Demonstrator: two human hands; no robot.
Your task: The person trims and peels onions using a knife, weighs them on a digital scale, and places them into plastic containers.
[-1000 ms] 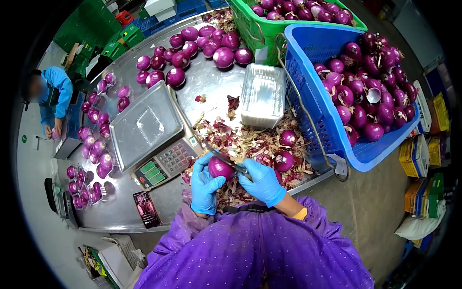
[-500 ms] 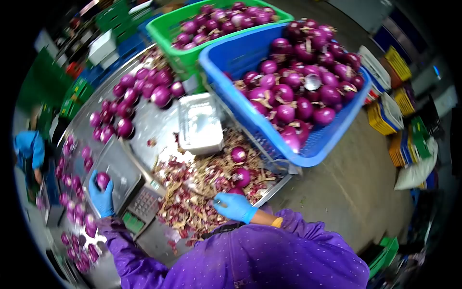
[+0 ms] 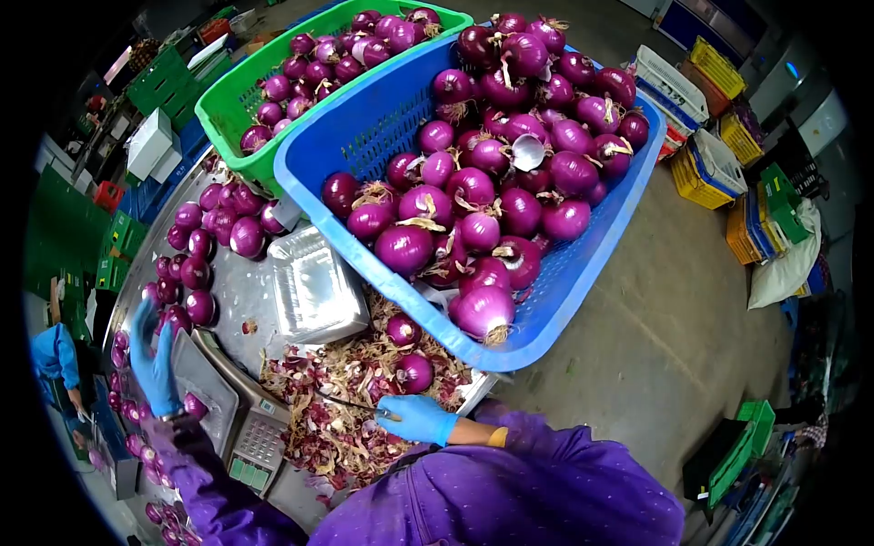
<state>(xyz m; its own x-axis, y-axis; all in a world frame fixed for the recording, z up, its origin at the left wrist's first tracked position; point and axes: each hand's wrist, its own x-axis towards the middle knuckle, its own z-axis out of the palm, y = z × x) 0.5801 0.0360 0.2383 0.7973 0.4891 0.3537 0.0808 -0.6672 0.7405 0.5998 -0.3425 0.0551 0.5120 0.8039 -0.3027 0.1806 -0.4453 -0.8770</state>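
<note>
Your right blue-gloved hand point(image 3: 414, 419) clasps a slim dark metal knife point(image 3: 341, 401), right of the grey keypad scale point(image 3: 259, 437). By the scale's left edge, your left blue-gloved hand point(image 3: 153, 362) has its fingers apart, seemingly empty. Just beyond the scale, round glossy purple onions point(image 3: 200, 308) look firm, likely slippery, best held round their widest part.

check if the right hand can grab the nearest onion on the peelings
Probably not cleanly: the right hand holds a knife, though the onion lies close by, uncovered, on the peelings.
</note>
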